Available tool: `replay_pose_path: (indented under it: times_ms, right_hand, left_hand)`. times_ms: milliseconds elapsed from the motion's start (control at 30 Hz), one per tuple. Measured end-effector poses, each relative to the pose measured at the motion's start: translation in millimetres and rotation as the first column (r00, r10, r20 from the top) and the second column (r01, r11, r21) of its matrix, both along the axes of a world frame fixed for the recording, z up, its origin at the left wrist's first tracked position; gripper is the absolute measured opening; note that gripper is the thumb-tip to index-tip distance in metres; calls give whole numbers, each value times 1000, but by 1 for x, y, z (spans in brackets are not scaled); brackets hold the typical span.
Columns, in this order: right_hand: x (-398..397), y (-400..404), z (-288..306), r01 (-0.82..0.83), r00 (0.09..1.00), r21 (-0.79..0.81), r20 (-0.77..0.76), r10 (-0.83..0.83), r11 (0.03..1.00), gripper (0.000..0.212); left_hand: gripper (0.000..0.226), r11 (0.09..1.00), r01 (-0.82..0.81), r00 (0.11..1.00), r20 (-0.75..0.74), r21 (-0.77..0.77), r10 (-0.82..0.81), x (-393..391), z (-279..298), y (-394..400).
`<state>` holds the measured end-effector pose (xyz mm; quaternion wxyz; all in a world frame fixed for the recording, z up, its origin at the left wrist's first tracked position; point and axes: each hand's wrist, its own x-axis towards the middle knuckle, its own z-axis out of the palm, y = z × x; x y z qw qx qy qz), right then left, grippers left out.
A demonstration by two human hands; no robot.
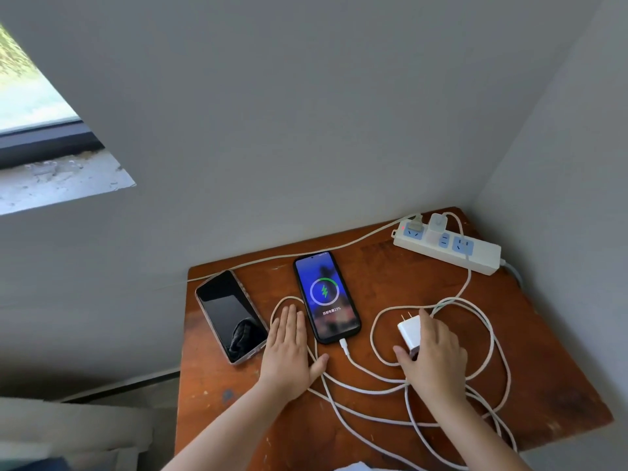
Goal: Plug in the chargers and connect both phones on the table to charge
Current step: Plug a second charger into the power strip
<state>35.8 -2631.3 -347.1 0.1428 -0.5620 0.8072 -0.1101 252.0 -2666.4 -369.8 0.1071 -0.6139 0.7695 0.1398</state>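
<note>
Two phones lie on my table: the lit phone is cabled, the dark phone isn't. My left hand rests flat, fingers spread, between them. My right hand grips a loose charger, well apart from the strip.

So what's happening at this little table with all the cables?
A person is setting two phones to charge. The lit phone is cabled and shows a charging symbol. The dark phone has no cable visible in it. The right hand is closing on a loose white charger, not yet in the power strip. The left hand lies flat on the table.
</note>
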Motion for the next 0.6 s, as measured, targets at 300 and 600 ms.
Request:
replay_pose_path:
  times_ms: [300, 600]
  right_hand:
    - [-1, -6, -9, 80, 996, -36, 37, -79, 996, 55]
    - [-3, 0, 6, 146, 975, -37, 174, -138, 989, 58]
  left_hand:
    - [82, 1000, -18, 1000, -12, -5, 18, 0, -9, -4]
    - [84, 1000, 0, 997, -72, 23, 1, 2, -7, -3]
